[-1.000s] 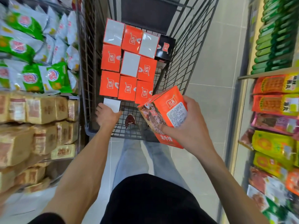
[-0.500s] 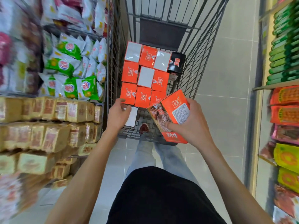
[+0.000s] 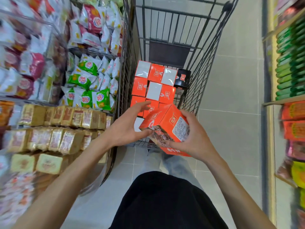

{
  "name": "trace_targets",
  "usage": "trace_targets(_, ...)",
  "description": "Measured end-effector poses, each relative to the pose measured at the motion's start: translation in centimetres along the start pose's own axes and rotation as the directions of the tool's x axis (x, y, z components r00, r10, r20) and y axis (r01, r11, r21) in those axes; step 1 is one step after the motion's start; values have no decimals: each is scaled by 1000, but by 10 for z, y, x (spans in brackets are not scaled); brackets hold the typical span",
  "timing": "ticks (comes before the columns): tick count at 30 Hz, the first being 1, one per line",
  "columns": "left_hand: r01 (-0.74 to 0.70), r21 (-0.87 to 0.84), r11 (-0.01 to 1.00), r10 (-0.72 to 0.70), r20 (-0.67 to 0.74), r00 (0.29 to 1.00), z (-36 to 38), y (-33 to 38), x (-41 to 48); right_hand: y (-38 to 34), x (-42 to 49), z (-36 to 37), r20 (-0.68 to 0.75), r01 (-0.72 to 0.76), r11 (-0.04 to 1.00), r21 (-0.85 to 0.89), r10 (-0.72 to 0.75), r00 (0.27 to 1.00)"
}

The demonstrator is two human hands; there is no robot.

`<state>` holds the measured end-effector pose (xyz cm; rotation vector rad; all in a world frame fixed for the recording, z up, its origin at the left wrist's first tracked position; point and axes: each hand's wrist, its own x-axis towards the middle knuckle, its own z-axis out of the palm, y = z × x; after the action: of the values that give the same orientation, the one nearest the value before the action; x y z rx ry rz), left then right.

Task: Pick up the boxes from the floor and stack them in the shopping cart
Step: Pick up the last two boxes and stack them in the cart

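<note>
While the right hand [image 3: 194,140] clasps the orange box [image 3: 165,122], the spread left hand [image 3: 126,128] touches it.

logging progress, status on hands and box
Right hand grips orange box above near end of shopping cart. Left hand open, thumb against the box. Stacked boxes beyond; nothing blocking.

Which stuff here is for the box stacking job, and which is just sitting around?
Job: orange cardboard box in the right hand, left hand touching it, stacked orange and white boxes, grey wire shopping cart.
Just there: green-and-white snack bags, tan wrapped cake packs, green packets.
</note>
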<state>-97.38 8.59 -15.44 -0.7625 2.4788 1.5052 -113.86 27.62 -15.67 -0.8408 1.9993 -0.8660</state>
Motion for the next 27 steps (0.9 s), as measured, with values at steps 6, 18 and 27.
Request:
trace_targets(6, -161, 138, 977, 128, 220, 967, -16, 8, 8, -9, -8, -2, 80, 135, 990, -44, -131, 988)
trace_targets(18, -188, 133, 973, 140, 303, 943, -8, 12, 29, 9, -3, -2, 102, 152, 988, -25, -149, 984)
trace_targets(27, -39, 123, 992, 9, 233, 972, 12, -12, 26, 45, 4, 2, 87, 59, 985, -160, -45, 995)
